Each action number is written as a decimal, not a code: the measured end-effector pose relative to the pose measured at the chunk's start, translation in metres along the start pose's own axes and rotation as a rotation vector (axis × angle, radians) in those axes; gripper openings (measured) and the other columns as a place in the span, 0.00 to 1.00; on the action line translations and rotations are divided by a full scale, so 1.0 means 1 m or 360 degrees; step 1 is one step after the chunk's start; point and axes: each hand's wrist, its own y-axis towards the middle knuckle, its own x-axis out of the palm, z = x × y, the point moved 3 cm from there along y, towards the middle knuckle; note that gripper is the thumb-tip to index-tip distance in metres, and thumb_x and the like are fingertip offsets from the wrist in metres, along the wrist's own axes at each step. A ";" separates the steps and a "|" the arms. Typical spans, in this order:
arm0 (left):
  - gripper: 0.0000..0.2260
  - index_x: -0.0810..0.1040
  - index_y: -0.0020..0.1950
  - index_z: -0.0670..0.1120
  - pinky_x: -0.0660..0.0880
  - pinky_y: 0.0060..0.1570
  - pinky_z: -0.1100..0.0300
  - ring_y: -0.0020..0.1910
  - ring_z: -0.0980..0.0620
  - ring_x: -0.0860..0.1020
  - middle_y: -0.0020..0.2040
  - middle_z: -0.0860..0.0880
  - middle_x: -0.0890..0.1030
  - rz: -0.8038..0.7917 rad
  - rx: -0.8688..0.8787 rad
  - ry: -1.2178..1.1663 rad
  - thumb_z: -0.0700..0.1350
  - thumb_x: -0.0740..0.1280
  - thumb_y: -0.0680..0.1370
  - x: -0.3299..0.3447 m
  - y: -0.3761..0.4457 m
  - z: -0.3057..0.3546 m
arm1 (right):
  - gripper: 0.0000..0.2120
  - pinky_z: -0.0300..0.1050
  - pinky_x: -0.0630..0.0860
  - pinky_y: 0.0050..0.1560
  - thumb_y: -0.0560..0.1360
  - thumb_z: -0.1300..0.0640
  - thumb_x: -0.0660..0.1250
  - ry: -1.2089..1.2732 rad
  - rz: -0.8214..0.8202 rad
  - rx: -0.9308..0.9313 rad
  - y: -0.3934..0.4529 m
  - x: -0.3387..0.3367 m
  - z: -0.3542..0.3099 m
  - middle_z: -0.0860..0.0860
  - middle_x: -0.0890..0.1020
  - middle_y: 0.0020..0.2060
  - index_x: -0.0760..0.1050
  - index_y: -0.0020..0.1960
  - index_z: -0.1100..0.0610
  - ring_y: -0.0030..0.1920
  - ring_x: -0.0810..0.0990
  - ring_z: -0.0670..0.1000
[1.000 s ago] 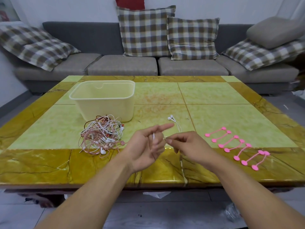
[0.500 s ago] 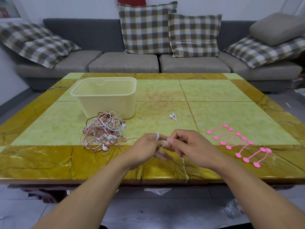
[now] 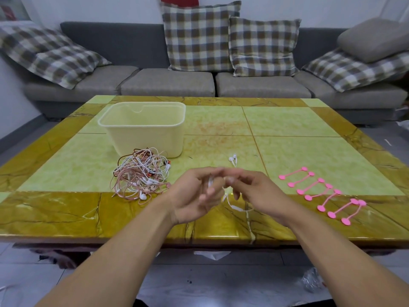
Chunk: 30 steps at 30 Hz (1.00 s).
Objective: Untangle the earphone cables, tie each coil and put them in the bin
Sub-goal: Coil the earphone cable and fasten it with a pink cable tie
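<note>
While the left hand (image 3: 194,196) has curled back around the white cable (image 3: 232,203) and the right hand (image 3: 254,191) pinches it, winding continues right of the bin (image 3: 143,127); tying comes next.

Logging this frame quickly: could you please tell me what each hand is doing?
Left hand: fingers curled around the white earphone cable.
Right hand: fingers pinching the same cable.
</note>
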 end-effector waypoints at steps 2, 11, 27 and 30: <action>0.17 0.78 0.67 0.37 0.72 0.30 0.66 0.27 0.55 0.75 0.33 0.50 0.79 0.0244 0.0197 -0.0129 0.43 0.56 0.84 -0.005 0.002 0.002 | 0.10 0.38 0.66 0.33 0.83 0.50 0.65 -0.0178 -0.0171 0.0079 -0.001 0.009 0.004 0.46 0.79 0.30 0.85 0.48 0.48 0.29 0.69 0.45; 0.15 0.75 0.70 0.48 0.68 0.72 0.55 0.67 0.53 0.77 0.68 0.48 0.79 0.0884 0.0677 0.0666 0.43 0.53 0.87 -0.035 0.008 0.001 | 0.10 0.42 0.67 0.33 0.82 0.48 0.65 -0.0406 -0.0408 -0.0056 -0.011 0.017 -0.007 0.47 0.74 0.27 0.85 0.51 0.46 0.29 0.69 0.47; 0.21 0.63 0.29 0.48 0.59 0.22 0.62 0.17 0.55 0.60 0.19 0.52 0.59 0.0082 -0.0055 -0.0048 0.50 0.59 0.82 0.007 -0.001 -0.006 | 0.05 0.38 0.61 0.32 0.78 0.51 0.72 -0.0022 0.0161 -0.0126 -0.006 -0.011 -0.009 0.46 0.70 0.26 0.87 0.49 0.46 0.29 0.63 0.45; 0.14 0.75 0.38 0.44 0.72 0.27 0.64 0.23 0.53 0.73 0.24 0.50 0.69 0.0386 0.0245 -0.0366 0.47 0.60 0.82 0.005 0.001 0.000 | 0.08 0.42 0.60 0.30 0.81 0.51 0.69 -0.0350 -0.0064 -0.0069 -0.007 0.005 -0.005 0.46 0.66 0.25 0.84 0.52 0.39 0.28 0.62 0.46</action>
